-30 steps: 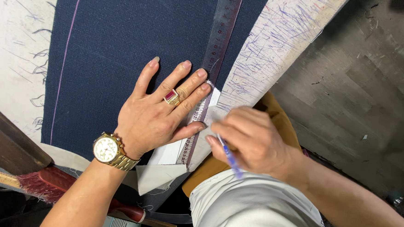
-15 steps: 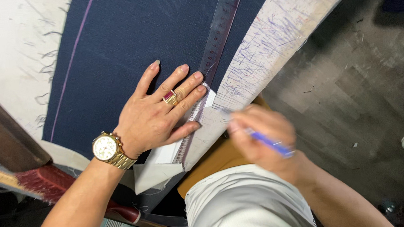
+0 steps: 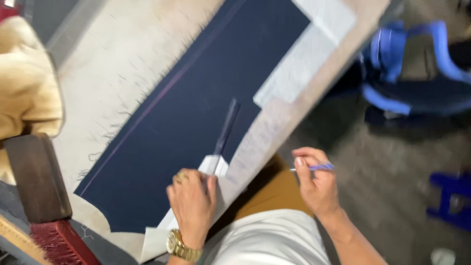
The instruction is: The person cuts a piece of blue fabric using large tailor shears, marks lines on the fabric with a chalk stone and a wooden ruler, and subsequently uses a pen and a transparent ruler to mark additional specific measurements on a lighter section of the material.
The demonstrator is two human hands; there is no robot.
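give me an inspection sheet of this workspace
surface: pale marked table top, mostly covered by cloth.
job's things: dark navy cloth lies flat; long clear ruler rests on it; white paper piece at its near end.
clutter: red-bristled wooden brush, dark wooden block, tan bundled cloth at the left.
grippers: left hand presses on the white paper piece; right hand holds a blue pen off the table edge.
cables: nothing seen.
surroundings: grey floor, blue plastic items, blurred.
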